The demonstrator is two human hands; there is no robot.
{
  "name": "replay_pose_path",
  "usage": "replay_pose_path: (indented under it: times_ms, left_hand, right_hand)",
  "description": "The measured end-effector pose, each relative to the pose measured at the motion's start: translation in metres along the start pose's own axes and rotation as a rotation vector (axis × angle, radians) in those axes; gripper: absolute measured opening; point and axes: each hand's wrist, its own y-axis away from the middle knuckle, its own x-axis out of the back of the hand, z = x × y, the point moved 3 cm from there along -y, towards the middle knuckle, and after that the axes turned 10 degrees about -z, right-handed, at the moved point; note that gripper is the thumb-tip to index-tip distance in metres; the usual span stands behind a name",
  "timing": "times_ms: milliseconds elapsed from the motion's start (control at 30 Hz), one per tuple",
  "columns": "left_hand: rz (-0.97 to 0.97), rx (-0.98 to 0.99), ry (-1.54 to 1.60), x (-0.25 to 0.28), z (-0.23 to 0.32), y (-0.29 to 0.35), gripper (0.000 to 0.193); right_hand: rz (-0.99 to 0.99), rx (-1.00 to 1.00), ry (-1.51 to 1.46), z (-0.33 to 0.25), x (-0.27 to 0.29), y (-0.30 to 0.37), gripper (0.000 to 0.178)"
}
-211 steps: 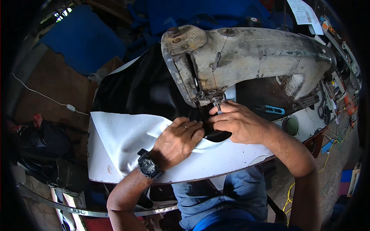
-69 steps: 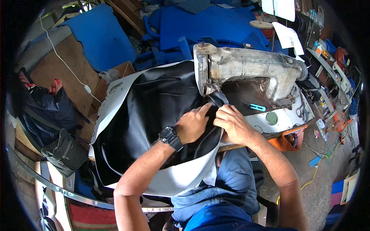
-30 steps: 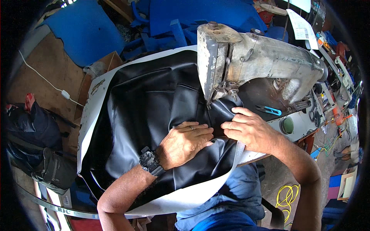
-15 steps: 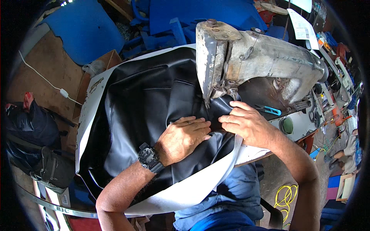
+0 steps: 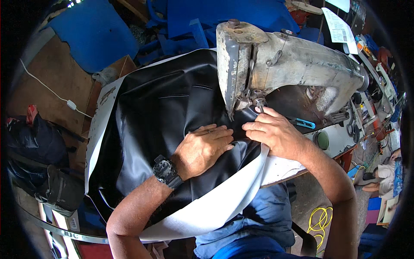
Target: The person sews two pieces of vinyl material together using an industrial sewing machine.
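I read sheet-guiding: left hand (image 5: 205, 146) spread flat on black sheet (image 5: 148, 114), right hand (image 5: 278, 134) curled by sewing machine (image 5: 302, 56), grip unclear; next needs even pressure.

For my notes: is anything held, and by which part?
The left hand lies flat on the black sheet, gripping nothing; whether the right hand grips the sheet's right edge cannot be told.

Left hand (image 5: 202, 149) is wearing a thin ring (image 5: 208, 131); a chunky black watch (image 5: 164, 169) with round dial is circling its wrist (image 5: 183, 167). Trousers (image 5: 264, 216) are showing faded blue; the top (image 5: 252, 249) is showing brighter blue.
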Motion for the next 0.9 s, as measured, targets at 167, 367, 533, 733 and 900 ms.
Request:
replay_pose_path:
  times_ms: [167, 367, 533, 733, 900]
  left_hand:
    - [-0.011, -0.004, -0.013, 0.0, -0.006, -0.003, 0.028]
    - [-0.005, 0.021, -0.02, 0.002, -0.008, -0.006, 0.028]
    - [0.013, 0.051, -0.068, 0.002, -0.009, -0.005, 0.03]
    - [-0.01, 0.106, -0.247, -0.006, -0.001, -0.003, 0.034]
    - [-0.07, 0.164, -0.131, -0.004, 0.046, 0.04, 0.063]
  right_hand:
    - [-0.029, -0.027, 0.008, 0.005, -0.005, 0.0, 0.03]
    - [0.014, -0.029, -0.004, 0.011, -0.007, -0.002, 0.029]
    - [0.04, -0.063, -0.001, 0.006, -0.003, -0.004, 0.032]
    - [0.0, 0.101, 0.002, -0.066, 0.022, -0.004, 0.034]
    - [-0.035, 0.156, 0.109, -0.075, 0.03, 0.029, 0.007]
